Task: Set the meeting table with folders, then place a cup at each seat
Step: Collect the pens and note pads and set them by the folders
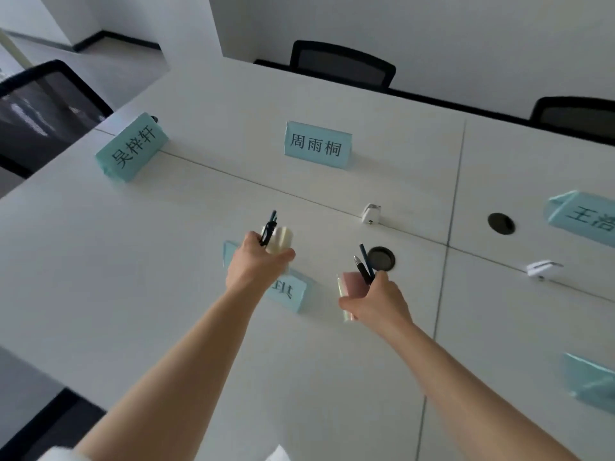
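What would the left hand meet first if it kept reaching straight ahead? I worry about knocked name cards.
Probably the middle name card across the table; the left hand, gripping pens and a pale block, has bare tabletop before it. Depth is unclear.

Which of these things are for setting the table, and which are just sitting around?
For the job:
left hand holding cream pad and pens
right hand holding pink pad and pens
name cards

Just there:
chairs
white clip
cable hole

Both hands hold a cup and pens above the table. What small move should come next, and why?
Probably lower the left hand to set its pale cup on the table by the nearest name card: no cup stands there yet, and this hand is right above it.
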Motion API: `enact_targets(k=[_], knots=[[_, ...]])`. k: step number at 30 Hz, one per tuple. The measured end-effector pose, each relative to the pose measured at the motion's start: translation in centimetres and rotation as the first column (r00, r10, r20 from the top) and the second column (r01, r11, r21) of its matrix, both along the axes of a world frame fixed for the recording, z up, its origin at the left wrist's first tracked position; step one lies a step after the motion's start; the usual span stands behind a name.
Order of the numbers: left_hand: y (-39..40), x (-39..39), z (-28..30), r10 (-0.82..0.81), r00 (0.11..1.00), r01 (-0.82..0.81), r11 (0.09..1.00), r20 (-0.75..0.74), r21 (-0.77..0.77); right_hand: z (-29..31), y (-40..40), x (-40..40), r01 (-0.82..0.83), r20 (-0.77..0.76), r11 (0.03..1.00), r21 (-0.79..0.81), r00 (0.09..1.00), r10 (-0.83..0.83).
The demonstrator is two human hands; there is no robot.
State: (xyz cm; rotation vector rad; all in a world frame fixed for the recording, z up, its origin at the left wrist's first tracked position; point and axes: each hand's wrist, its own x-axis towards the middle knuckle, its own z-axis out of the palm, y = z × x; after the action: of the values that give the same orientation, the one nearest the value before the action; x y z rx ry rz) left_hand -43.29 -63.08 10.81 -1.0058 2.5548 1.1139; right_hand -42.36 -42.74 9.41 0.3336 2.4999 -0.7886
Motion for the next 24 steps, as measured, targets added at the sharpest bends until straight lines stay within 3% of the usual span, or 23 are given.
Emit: enact_targets(k=[7,17,24], knots=[[12.3,17.4,-0.6,0.103,0.994,-0.090,0.966,-0.044,0.241,1.0,8.4,13.7,0.087,0.055,0.984,-0.152,0.995,-0.079],[20.5,33.3,-0.6,0.036,0.996,-0.051,0.976,0.077,0.213,0.7,17.5,27.9,0.159,0.050,0.983,-0.089,0.987,-0.155],[22.7,39.1,-0.2,-0.168,0.984,0.150,0.964,0.065,0.217,2.1,20.9,37.3,0.331,0.015,0.938,-0.099,0.943,-0.331]])
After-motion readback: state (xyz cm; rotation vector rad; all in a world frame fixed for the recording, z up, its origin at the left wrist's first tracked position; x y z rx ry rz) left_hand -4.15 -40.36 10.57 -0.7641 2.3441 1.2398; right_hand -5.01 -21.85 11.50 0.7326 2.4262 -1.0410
